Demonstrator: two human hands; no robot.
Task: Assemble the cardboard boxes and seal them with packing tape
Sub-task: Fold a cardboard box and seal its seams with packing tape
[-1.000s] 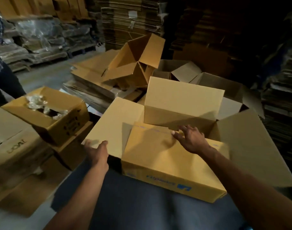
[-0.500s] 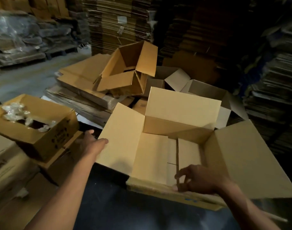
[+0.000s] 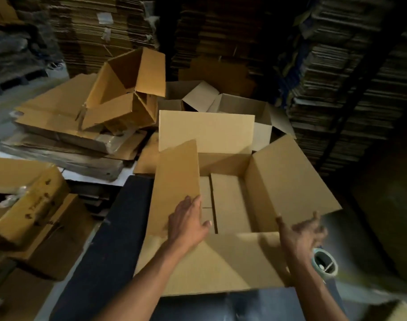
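I see the open box [image 3: 225, 205] sitting on a dark desk [image 3: 110, 239] right in front of me, all four top flaps up or spread out. My left hand [image 3: 188, 221] lies flat with straight fingers against the left flap [image 3: 174, 188], which stands nearly upright; it grips nothing. My right hand [image 3: 302, 232] is blurred, fingers spread and loosely bent, hovering at the near right corner of the box beside the right flap [image 3: 293, 181]; I cannot tell whether it touches the cardboard, and it holds nothing that I can make out. The near flap [image 3: 211, 265] lies folded out toward me, under my forearms.

A roll of tape [image 3: 325, 264] sits on the desk just right of the box, partly behind my right wrist.

Around the work: to the left, a closed-looking carton [image 3: 24, 200] with dark printing on its side, too blurred to read. Beyond it a pile of flattened cardboard [image 3: 59, 140] carries a tipped, half-opened box [image 3: 126, 89]. Directly behind my box stand two more open boxes [image 3: 239, 105], their flaps crowding its far flap [image 3: 207, 133]. Tall stacks of flat cardboard [image 3: 100, 31] fill the back and the right side. White paper labels on the back stack are unreadable. No brand name is legible on my box.
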